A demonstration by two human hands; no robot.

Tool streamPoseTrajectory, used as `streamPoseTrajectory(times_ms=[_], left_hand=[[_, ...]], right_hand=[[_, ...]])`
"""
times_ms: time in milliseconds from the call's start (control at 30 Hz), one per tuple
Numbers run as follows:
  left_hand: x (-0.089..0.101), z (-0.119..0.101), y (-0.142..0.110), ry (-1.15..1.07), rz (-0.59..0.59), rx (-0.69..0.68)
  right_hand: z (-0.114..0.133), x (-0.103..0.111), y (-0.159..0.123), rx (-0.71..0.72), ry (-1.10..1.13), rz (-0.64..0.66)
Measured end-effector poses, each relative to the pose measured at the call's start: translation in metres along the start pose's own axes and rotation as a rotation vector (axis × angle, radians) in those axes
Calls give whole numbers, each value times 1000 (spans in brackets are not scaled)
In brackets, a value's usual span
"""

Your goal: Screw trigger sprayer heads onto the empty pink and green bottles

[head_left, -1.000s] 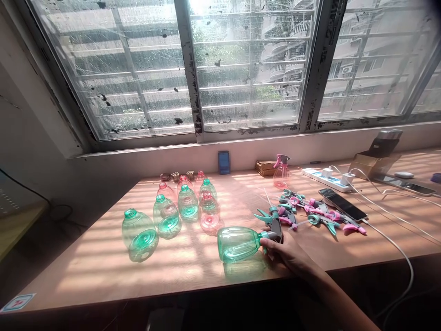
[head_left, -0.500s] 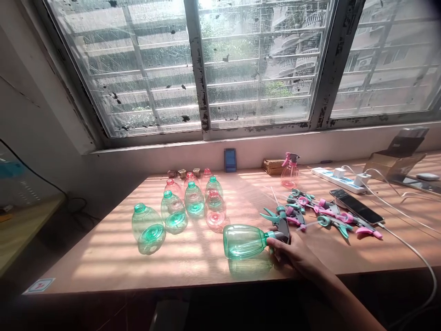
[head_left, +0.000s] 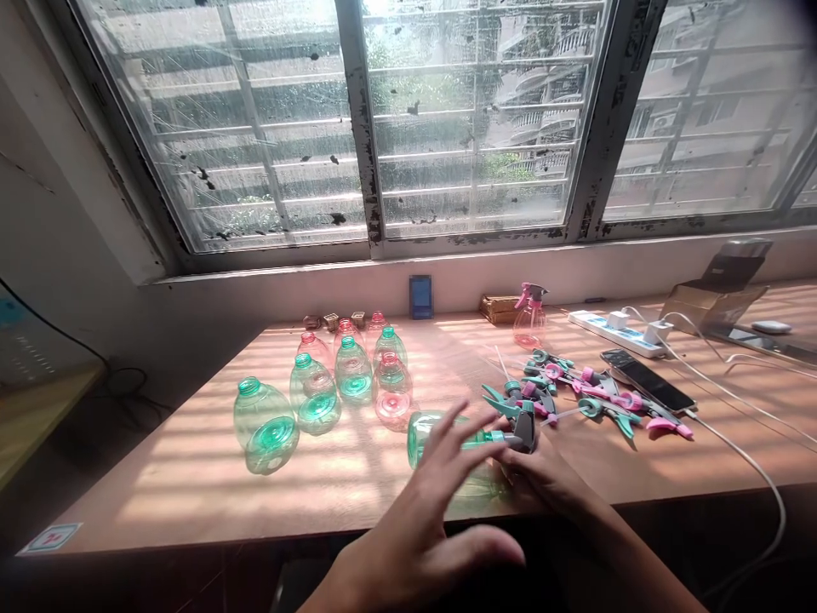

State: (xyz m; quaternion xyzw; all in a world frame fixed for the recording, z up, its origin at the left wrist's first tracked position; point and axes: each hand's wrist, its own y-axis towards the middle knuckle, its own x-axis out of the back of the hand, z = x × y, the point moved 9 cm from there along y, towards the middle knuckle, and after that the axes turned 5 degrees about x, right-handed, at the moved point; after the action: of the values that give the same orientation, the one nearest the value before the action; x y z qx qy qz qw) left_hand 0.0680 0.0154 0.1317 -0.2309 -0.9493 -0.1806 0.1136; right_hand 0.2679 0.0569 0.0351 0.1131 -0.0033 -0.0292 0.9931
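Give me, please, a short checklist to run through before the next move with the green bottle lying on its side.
1. Right hand gripping at the neck end of the green bottle: ok.
2. Grey spray head at the bottle's mouth: ok.
3. Spray head fully tightened: cannot tell, the threads do not show.
4. Left hand open and in front of the bottle: ok; whether it touches the bottle, cannot tell.
5. Black phone clear of both hands: ok.
6. Nearest standing green bottle upright: ok.
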Motion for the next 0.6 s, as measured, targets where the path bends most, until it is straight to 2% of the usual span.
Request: streamPoseTrajectory(times_ms=[33,67,100,133,167,200,267,433,600], left_hand=[[4,3,5,105,-30,-33],[20,10,8,208,-191,-33],[34,25,10,256,-323,36],[41,45,11,264,-370,138],[39,64,14,256,-319,229],[38,76,15,252,-283,257],[35,86,14,250,-241,264],[22,77,7,100,-121,236],[21,79,4,-22,-126,193]], right_hand=[[-1,-2,0,-19,30,21],[-3,-4,0,-49,78,43],[-5,-6,0,-77,128,58],[-7,-7,1,-100,171,66],[-8,-8,1,-117,205,70],[-9,-9,1,-126,220,77],[-10,-10,2,-125,220,90],[-12,-8,3,-117,217,59],[-11,-10,3,-110,266,60]])
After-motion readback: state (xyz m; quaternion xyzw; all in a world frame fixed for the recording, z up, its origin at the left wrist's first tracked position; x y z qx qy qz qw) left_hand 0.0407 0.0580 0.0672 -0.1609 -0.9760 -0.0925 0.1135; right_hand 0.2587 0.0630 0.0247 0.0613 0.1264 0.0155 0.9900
